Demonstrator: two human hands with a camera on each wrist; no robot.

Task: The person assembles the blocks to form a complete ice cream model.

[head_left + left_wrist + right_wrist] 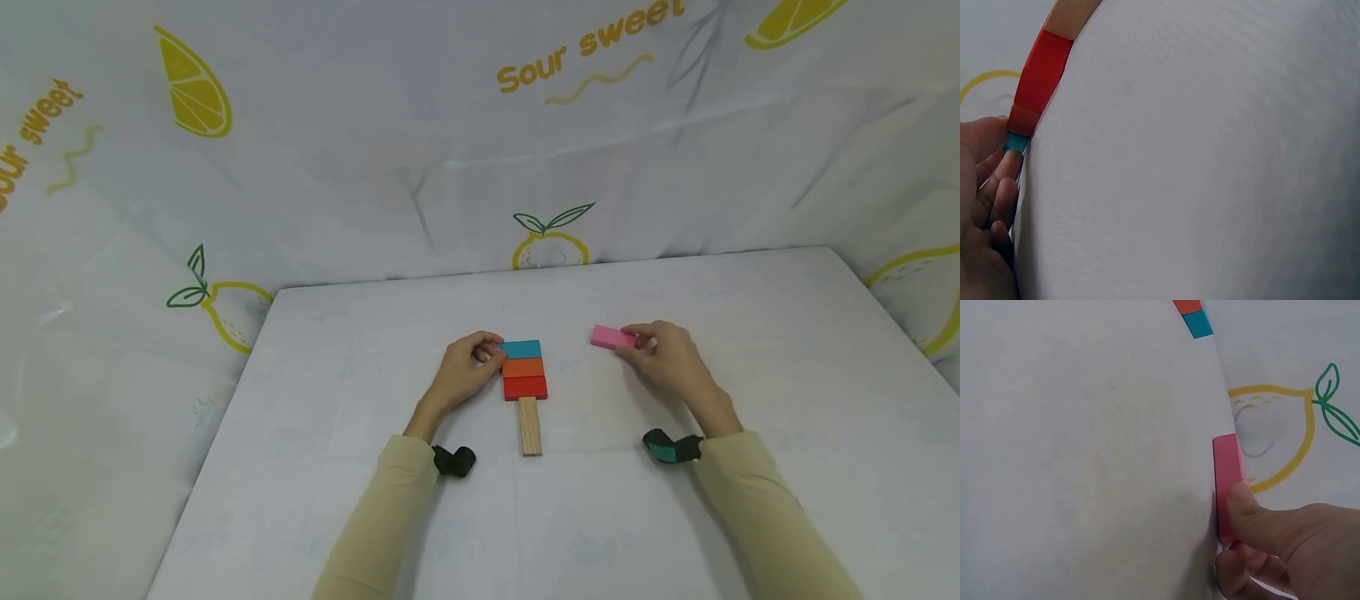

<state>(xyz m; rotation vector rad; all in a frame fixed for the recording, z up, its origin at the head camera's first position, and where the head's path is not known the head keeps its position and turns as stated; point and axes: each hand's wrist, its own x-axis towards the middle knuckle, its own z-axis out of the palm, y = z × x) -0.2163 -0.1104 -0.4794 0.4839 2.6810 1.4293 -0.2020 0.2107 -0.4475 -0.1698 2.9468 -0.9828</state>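
Observation:
Blue [521,349], orange [522,367] and red [525,388] wooden blocks lie crosswise against one another in a stack on the table. A plain wood block [529,427] runs lengthwise below the red one. My left hand [463,368] pinches the left end of the blue block between thumb and fingers; the left wrist view shows the thumb [985,137] at its edge. To the right, my right hand [663,358] pinches the right end of a pink block [611,337], apart from the others. In the right wrist view the thumb [1244,506] lies across the pink block.
The white-covered table [360,358] meets a white curtain [360,183] printed with lemons and lettering at its back edge. A dark strapped device sits on each wrist, the left one [455,462] and the right one [671,447].

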